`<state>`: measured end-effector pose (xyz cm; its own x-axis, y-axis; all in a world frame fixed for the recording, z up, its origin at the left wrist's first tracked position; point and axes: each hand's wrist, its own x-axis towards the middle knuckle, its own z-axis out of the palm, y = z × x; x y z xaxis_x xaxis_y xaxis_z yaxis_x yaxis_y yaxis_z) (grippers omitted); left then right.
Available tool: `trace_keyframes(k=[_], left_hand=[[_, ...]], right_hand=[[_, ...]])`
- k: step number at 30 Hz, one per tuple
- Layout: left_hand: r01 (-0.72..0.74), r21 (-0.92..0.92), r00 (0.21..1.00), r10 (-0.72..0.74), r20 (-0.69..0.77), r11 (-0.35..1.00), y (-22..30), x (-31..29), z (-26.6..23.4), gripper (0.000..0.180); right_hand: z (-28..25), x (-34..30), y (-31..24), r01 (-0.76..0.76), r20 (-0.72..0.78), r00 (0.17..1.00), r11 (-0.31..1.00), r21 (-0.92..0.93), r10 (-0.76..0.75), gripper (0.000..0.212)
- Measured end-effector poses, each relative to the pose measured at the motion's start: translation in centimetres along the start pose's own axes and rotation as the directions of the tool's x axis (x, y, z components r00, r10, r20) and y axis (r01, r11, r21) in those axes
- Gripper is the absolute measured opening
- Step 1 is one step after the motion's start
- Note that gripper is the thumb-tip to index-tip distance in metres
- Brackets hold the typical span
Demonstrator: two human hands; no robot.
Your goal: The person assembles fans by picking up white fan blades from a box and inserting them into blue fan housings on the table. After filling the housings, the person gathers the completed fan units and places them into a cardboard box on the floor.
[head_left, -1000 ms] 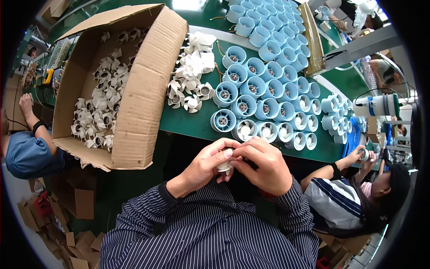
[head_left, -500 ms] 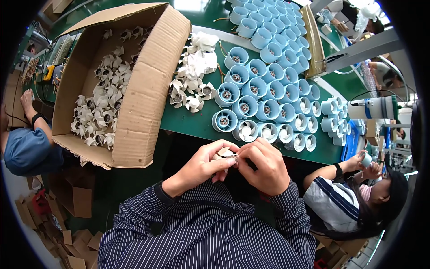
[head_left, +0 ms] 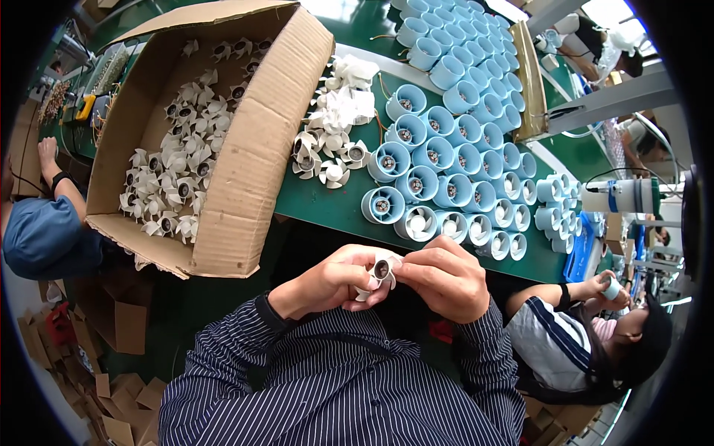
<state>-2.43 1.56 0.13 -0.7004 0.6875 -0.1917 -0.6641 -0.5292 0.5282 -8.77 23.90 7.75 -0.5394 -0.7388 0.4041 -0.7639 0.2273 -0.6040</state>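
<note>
The fan impeller [head_left: 382, 276] appears to be smooth, matt plastic; the cylindrical fan housings [head_left: 452, 204] are smooth plastic with a slight gloss. The carton [head_left: 262, 141] is matt, creased corrugated cardboard, the tabletop [head_left: 320, 210] smooth with a faint sheen, the shirt [head_left: 346, 394] matt cloth.

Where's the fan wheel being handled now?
In the head view, just below centre, the white fan wheel is in the left hand, the right hand beside it.

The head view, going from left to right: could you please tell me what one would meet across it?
A co-worker's blue sleeve, cardboard box, left hand, white impeller, right hand, another co-worker's striped white sleeve, black cap.
</note>
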Motion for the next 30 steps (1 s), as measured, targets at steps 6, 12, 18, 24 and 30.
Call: trace_keyframes(k=[6,12,18,24,30], left_hand=[[0.01,-0.049,0.997,-0.013,-0.072,0.999,0.5,-0.5,0.3,0.061],[0.014,0.026,0.985,-0.009,-0.174,1.0,0.0,-1.2,-0.8,0.056],[-0.133,0.166,0.956,0.17,-0.241,0.977,-0.7,-1.3,-1.0,0.048],[-0.142,0.491,0.914,0.304,-0.267,0.859,0.1,-1.8,-0.3,0.052],[-0.248,0.492,0.88,0.406,-0.246,0.835,0.3,-1.7,0.6,0.059]], right_hand=[[-0.1,1.9,2.0,-0.138,-0.055,0.99,0.985,-0.107,0.132,0.018],[1.3,4.3,4.2,-0.299,-0.061,0.954,0.939,-0.168,0.293,0.01],[1.3,4.5,4.5,-0.321,0.005,0.943,0.911,-0.259,0.334,0.009],[1.6,5.0,3.8,-0.271,-0.013,0.961,0.932,-0.239,0.276,0.006],[2.2,5.0,3.8,-0.181,0.07,0.972,0.903,-0.389,0.225,0.004]])
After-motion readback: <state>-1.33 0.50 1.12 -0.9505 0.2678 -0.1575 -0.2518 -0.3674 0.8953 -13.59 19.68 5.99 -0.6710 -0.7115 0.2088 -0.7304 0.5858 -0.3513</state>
